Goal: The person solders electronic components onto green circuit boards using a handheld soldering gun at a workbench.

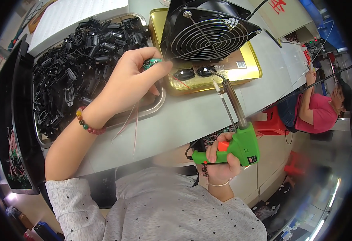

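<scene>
Firstly, left hand [129, 82]: fingers pressed together, pinching a small green circuit board [152, 62] between thumb and fingertips, held above the near edge of a metal tray [153, 107] heaped with black plastic parts [75, 64]; thin pink wires [129, 120] trailing down from the board across the grey table [176, 124]; beaded bracelet [88, 123] at the wrist. Right hand [220, 160]: curled tight around the grip of a green soldering gun [236, 146], finger on its orange trigger, metal barrel pointing up and away, tip near two black oval parts [194, 73]. Those parts lying on a gold tin lid [248, 70], just beside the board. On the lid behind them, a black wire-guarded fan [208, 30]. Further left, a white foam block [75, 18] beyond the tray and a black bin [17, 132] with wired boards. Far right, another person in a pink top [320, 112], seated by a red stool [270, 122].
</scene>
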A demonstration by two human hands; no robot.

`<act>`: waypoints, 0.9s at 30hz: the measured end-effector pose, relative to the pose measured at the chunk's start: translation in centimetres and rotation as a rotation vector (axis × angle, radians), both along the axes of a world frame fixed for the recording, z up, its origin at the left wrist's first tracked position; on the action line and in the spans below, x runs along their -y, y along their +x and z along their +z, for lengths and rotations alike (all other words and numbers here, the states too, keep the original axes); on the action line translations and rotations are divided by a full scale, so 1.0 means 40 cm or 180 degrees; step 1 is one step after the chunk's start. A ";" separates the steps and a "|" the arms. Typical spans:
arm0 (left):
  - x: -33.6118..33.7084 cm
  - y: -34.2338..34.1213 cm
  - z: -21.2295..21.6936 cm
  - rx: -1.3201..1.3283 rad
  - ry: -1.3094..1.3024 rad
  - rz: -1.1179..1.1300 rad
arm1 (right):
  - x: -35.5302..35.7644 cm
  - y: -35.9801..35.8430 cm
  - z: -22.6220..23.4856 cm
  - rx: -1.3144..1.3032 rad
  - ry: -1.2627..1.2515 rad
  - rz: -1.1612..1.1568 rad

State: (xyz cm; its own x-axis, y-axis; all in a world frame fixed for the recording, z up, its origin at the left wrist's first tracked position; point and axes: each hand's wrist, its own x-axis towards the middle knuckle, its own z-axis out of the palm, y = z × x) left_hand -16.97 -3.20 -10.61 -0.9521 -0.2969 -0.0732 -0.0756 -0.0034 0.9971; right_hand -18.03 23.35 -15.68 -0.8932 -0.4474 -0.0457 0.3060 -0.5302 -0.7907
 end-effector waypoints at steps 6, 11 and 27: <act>0.000 0.005 0.010 0.0057 -0.0149 0.0094 | 0.016 0.013 0.006 -0.0162 0.0183 -0.0021; 0.000 0.004 0.014 0.0093 -0.0315 0.0110 | 0.026 0.022 0.006 -0.0211 0.0289 -0.0068; 0.000 0.003 0.002 0.0025 -0.0361 0.0145 | 0.046 0.029 0.014 -0.0001 0.0314 0.0082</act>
State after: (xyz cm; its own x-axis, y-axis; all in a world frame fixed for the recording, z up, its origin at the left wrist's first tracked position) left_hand -16.85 -3.21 -10.52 -0.9369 -0.3467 -0.0441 -0.0858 0.1058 0.9907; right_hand -16.87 21.53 -15.14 -0.8814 -0.4637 -0.0903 0.3183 -0.4417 -0.8388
